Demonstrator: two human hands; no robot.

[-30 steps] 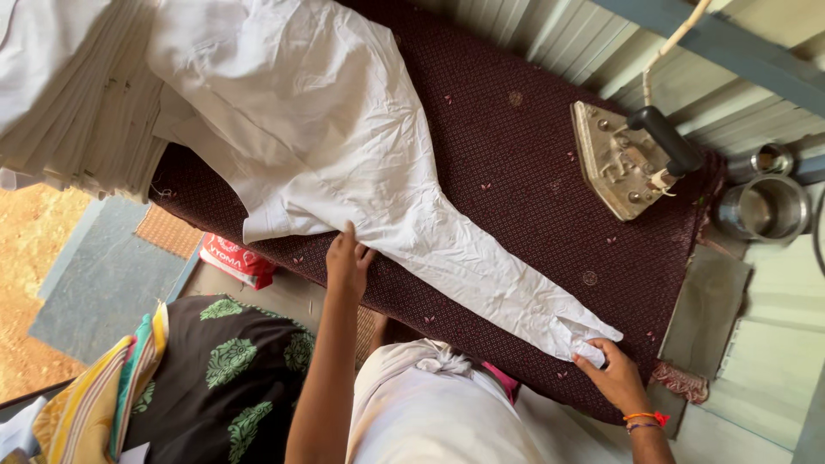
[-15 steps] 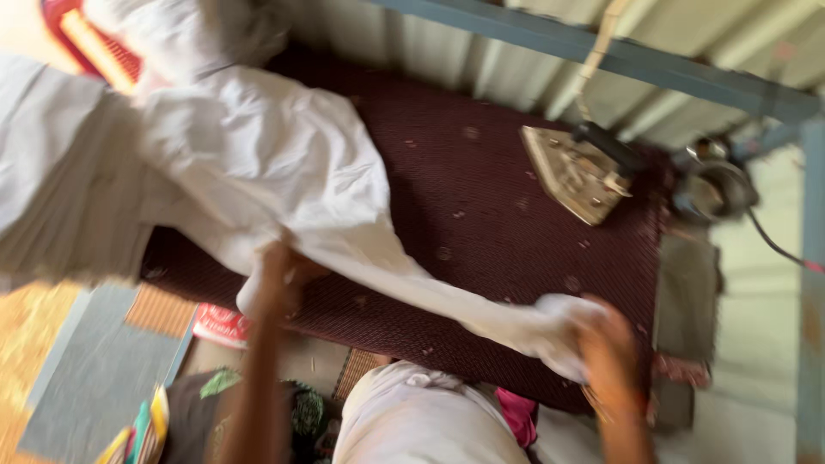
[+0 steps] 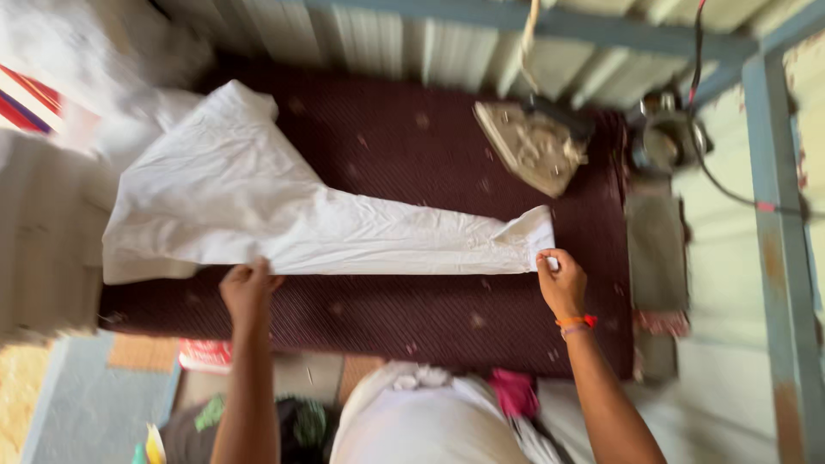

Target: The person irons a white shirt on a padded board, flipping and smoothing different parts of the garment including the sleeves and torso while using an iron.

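A white garment (image 3: pixel 284 219), shaped like a trouser leg, lies stretched across a dark maroon padded ironing table (image 3: pixel 430 318). My left hand (image 3: pixel 247 288) presses on the garment's near edge at the wide left part. My right hand (image 3: pixel 560 282), with an orange band on the wrist, pinches the narrow hem end at the right. The cloth between the two hands runs nearly straight along the table.
An old metal iron (image 3: pixel 533 146) lies tilted at the back right of the table, its cord going up. A steel pot (image 3: pixel 666 142) stands beyond it. White cloth is piled at the far left (image 3: pixel 77 112). A corrugated wall runs behind.
The garment was slanted across the table; now it lies level, pulled straighter. My right hand moved up and left with the hem, and my left hand shifted along the near edge.
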